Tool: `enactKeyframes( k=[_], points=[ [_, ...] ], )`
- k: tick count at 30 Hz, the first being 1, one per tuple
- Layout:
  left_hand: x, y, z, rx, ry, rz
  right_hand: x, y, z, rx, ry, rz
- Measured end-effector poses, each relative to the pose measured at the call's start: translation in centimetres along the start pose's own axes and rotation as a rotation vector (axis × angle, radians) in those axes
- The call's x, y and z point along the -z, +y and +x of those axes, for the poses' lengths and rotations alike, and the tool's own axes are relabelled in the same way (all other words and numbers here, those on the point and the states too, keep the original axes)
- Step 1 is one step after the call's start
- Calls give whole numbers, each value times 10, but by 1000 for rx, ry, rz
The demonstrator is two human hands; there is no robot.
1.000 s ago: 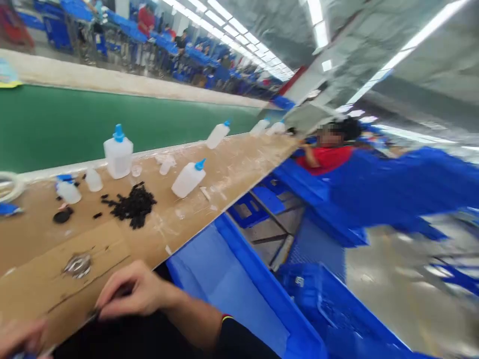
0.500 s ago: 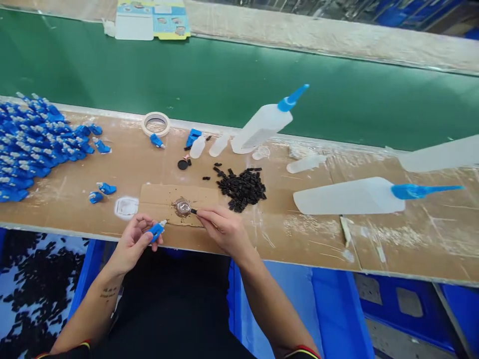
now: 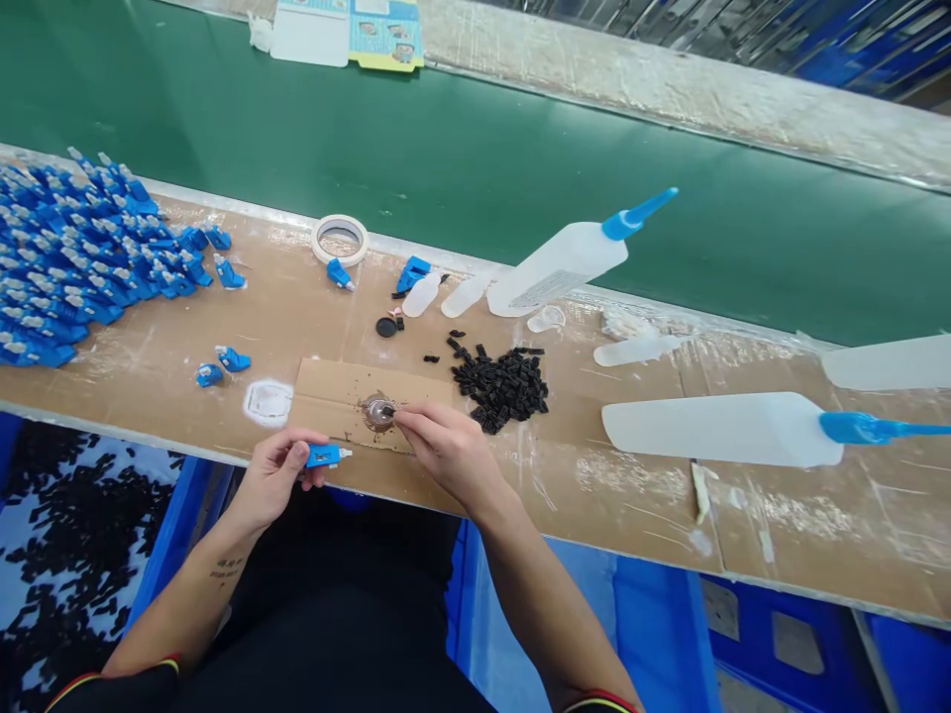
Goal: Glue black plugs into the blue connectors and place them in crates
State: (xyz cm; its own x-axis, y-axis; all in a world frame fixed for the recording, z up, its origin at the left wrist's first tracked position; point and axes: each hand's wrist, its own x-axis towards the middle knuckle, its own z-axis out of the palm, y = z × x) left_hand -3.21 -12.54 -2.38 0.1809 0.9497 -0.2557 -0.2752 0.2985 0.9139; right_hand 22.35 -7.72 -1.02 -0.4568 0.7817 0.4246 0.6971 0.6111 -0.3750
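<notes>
Near the bench's front edge, my left hand [image 3: 280, 469] is closed on a small blue plastic part [image 3: 322, 455] with a pale tip pointing right. My right hand [image 3: 450, 446] pinches a small black piece [image 3: 389, 413], mostly hidden by the fingers. It is held at a small round clear dish [image 3: 377, 407] that looks wet and shiny. Dark smears surround the dish on a flat cardboard piece [image 3: 316, 388]. Just beyond my right hand lies a heap of small black pieces [image 3: 501, 384].
Many blue parts [image 3: 81, 253] crowd the left end. Tape roll [image 3: 340, 220], white squeeze bottle [image 3: 554, 267] and small bottles [image 3: 422, 295] stand or lie along the back. Another squeeze bottle [image 3: 713, 428] lies to the right. A green belt [image 3: 446, 149] runs behind; a bin of black pieces [image 3: 74, 555] sits below left.
My right hand has brought the black piece onto the clear dish. My left hand has turned the blue part so its tip points more level to the right. The camera view has shifted.
</notes>
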Motion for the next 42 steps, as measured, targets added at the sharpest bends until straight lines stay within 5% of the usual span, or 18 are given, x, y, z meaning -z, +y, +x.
enactKeyframes(
  k=[5,12,16,19,24,29,37,42],
  points=[
    [-8,2,3,34,6,-63,4,-2,0,-82,13,111],
    [-19,8,4,128,-81,-166,11,-4,-9,-751,295,1012],
    [-22,10,5,116,-104,-147,9,-4,-9,-875,342,1259],
    [-19,9,4,109,-59,-109,8,-6,-7,-782,319,1088],
    [-9,7,1,107,20,-79,3,-11,-8,-302,173,347],
    [-4,8,-1,105,46,-72,-4,-10,-6,-7,81,3],
    [-4,5,0,87,35,-71,-2,-10,1,42,46,-69],
    [-12,7,0,77,6,-74,5,-17,-3,-92,174,173]
  ],
)
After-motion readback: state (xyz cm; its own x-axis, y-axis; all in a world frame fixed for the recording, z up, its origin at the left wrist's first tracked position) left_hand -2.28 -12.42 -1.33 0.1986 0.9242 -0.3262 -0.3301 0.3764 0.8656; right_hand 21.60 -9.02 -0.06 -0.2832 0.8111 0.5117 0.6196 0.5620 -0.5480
